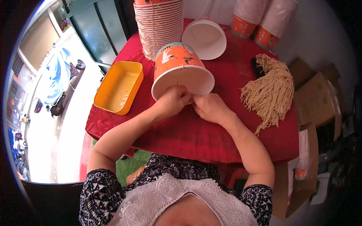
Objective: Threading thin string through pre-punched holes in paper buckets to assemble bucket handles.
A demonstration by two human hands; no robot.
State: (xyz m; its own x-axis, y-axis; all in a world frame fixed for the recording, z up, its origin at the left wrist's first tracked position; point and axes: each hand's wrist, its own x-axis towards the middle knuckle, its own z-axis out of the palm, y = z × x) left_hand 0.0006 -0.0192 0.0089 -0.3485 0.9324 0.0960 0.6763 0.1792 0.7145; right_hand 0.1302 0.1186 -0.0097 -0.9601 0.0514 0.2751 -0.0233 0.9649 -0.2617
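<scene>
An orange paper bucket (178,60) with white and dark printed shapes lies on its side, its white mouth tilted toward me. At the lower edge of that mouth my left hand (173,101) is closed in a pinch, fingers curled over the rim. My right hand (211,107) is pinched shut just beside it, fingertips almost meeting the left ones. A thin tan cord (192,94) seems to show between them, though the fingers hide most of it. On the right lies a thick bundle of tan cords (272,92).
A yellow plastic tray (120,86) with small white bits stands on the left of the red-covered table (181,141). Behind are a tall stack of buckets (160,28), a white-mouthed bucket (205,39) and more stacks (244,26). Cardboard boxes (315,100) stand right of the table.
</scene>
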